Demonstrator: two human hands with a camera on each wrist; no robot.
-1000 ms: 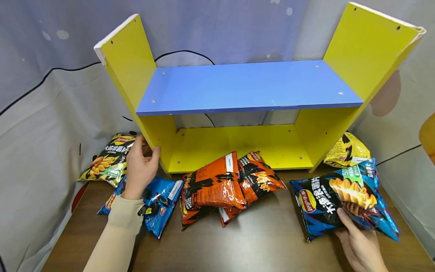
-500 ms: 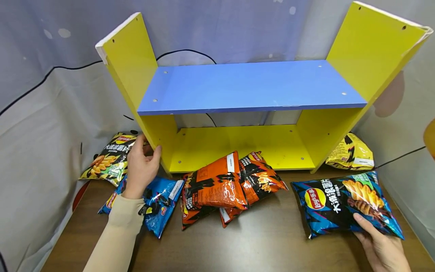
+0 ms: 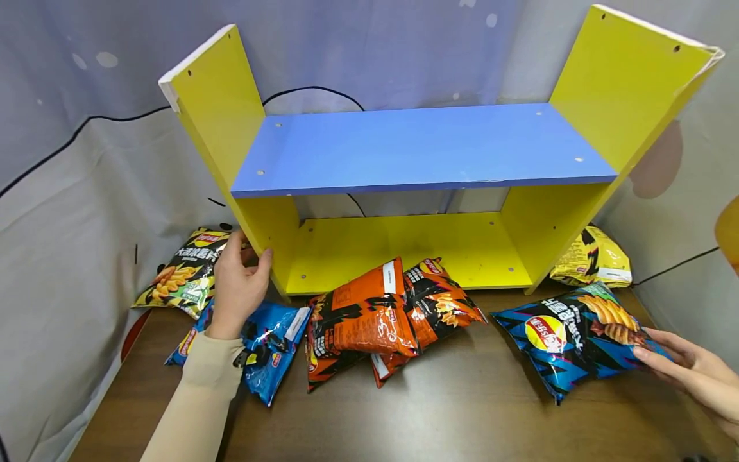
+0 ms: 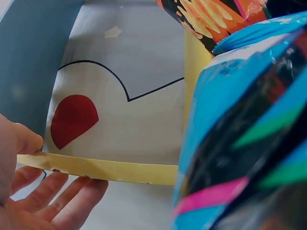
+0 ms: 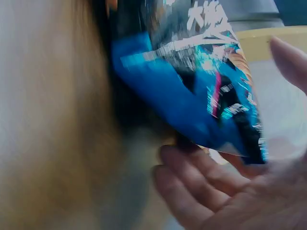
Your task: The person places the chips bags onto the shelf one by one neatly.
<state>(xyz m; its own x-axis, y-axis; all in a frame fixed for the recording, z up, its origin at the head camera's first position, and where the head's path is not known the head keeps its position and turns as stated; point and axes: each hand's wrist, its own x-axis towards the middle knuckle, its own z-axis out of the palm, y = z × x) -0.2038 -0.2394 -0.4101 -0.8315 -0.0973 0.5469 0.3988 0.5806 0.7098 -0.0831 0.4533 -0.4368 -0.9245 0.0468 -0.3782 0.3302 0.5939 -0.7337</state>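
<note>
1. Being gripped by curled fingers of the left hand (image 3: 239, 285), the yellow-and-blue shelf (image 3: 416, 147) is presumably steadied.
2. At the right of the table (image 3: 450, 410), the blue chip bag (image 3: 577, 340) is loosely framed by relaxed fingers of the right hand (image 3: 693, 372), perhaps sparing its puffed foil.
3. Orange bags (image 3: 369, 327) are overlapped before the shelf, probably for easy reach.

Upper shelf (image 3: 421, 147): between 2 side panels (image 3: 219, 96), space is letting me in from above.
Lower shelf (image 3: 404, 240): orange bags (image 3: 358, 321) are blocking part of my front entry.
</note>
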